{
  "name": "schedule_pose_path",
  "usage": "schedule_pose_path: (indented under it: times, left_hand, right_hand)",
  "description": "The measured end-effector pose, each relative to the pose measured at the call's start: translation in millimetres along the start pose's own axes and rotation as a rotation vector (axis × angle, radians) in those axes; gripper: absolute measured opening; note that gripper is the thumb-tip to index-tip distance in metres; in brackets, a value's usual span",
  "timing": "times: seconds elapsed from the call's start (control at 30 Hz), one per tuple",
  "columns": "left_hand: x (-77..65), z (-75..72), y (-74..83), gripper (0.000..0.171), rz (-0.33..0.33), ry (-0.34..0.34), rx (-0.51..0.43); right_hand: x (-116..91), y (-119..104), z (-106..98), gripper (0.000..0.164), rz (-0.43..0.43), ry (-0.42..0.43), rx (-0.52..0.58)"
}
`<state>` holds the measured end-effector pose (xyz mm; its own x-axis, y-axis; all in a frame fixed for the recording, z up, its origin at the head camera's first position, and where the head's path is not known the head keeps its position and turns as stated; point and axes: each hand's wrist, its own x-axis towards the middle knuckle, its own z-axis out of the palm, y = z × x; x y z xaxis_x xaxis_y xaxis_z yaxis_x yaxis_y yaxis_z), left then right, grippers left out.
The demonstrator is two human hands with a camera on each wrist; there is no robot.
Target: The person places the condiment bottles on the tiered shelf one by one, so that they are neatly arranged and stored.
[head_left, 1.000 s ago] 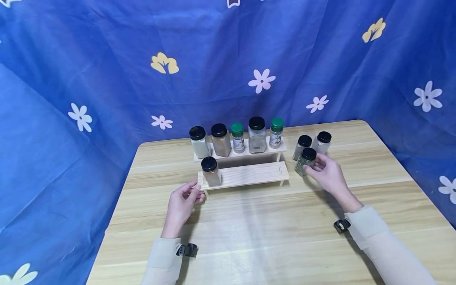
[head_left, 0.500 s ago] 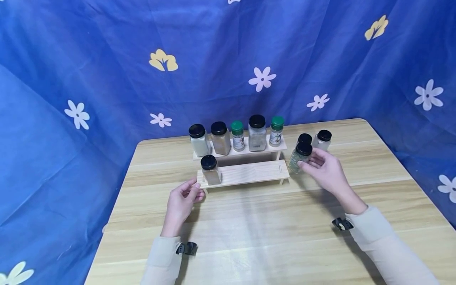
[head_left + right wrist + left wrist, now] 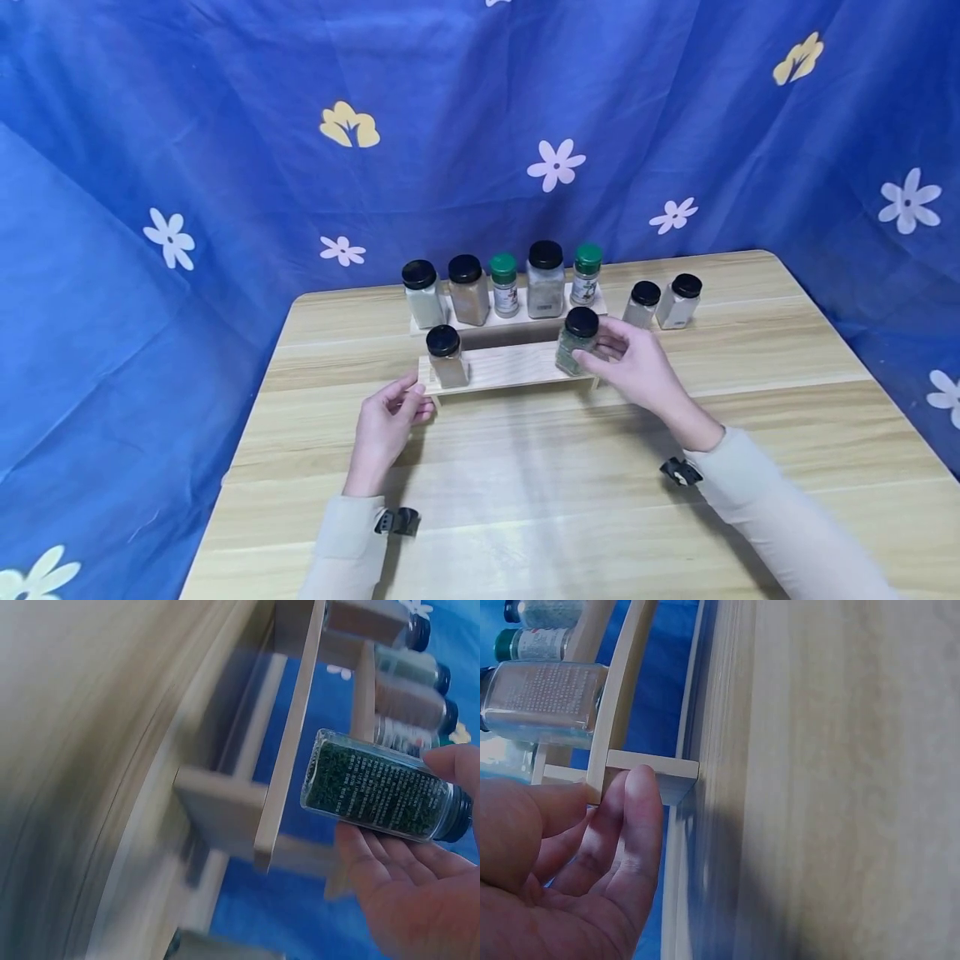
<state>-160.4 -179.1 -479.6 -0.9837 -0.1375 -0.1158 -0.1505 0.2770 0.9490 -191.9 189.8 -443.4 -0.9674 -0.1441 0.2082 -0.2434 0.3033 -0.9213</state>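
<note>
My right hand (image 3: 637, 367) grips a spice jar of dried green herbs (image 3: 375, 787) with a black lid. The jar is over the right end of the lower shelf of a two-tier wooden rack (image 3: 510, 367); in the right wrist view a small gap shows between its base and the shelf. My left hand (image 3: 386, 421) pinches the rack's front left corner, thumb on the shelf board and fingers beneath, as the left wrist view (image 3: 592, 870) shows. A black-lidded jar of brown powder (image 3: 448, 371) stands at the left of the lower shelf.
On the upper tier stand several jars, among them a tall black-lidded jar (image 3: 545, 287) and a green-capped shaker (image 3: 586, 283). Two black-lidded jars (image 3: 677, 310) stand on the table (image 3: 525, 500) right of the rack. A blue flowered cloth (image 3: 450, 125) hangs behind.
My right hand has lifted the green herb jar from beside the two jars on the right and carried it left over the lower shelf. My left hand stays at the rack's corner.
</note>
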Motion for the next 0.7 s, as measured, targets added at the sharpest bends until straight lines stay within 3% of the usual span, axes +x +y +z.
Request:
schedule_pose_path:
  times: [0.43,0.7]
  left_hand:
    - [-1.0,0.0,-0.7,0.041,-0.015,-0.005,-0.011]
    - [0.2,0.8,-0.4,0.038,-0.006,-0.007,-0.036]
  right_hand:
    - [20.9,-21.8,62.7,0.048,-0.026,-0.114,0.03]
    - [27.5,-27.3,86.0,0.056,-0.004,-0.164,0.029]
